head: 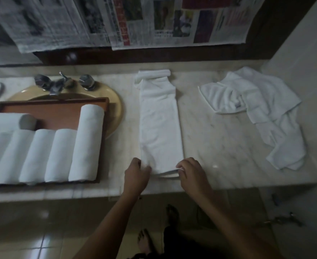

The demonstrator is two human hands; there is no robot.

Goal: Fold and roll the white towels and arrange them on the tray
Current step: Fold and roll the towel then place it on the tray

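Bare feet (pixel 146 242) stood on the tiled floor, and above them two forearms reached up to the edge of the marble counter (pixel 219 146). The left hand (pixel 136 174) had its fingers curled at the near left corner of the folded towel (pixel 160 128); in the dim, soft picture it looked like a pinch, though I would not swear to it. The right hand (pixel 191 172) plainly pinched the near right corner between thumb and fingertips, the edge lifted a little off the stone.

The towel lay as a long narrow strip running straight away from the hands, its near end between the two sets of fingers and its far end bunched into a small curl.

To my eye the roll was about to start. It would go best with both corners turned over together, the first turn kept tight and square, and the sides kept aligned so the roll would not cone.

Left of the strip, a wooden tray (pixel 47 107) held a row of rolled towels (pixel 60 156) and sat over a sink (pixel 114 109). Well to the right lay loose towels (pixel 256 105) in a heap. Newspapers (pixel 135 21) hung across the back.
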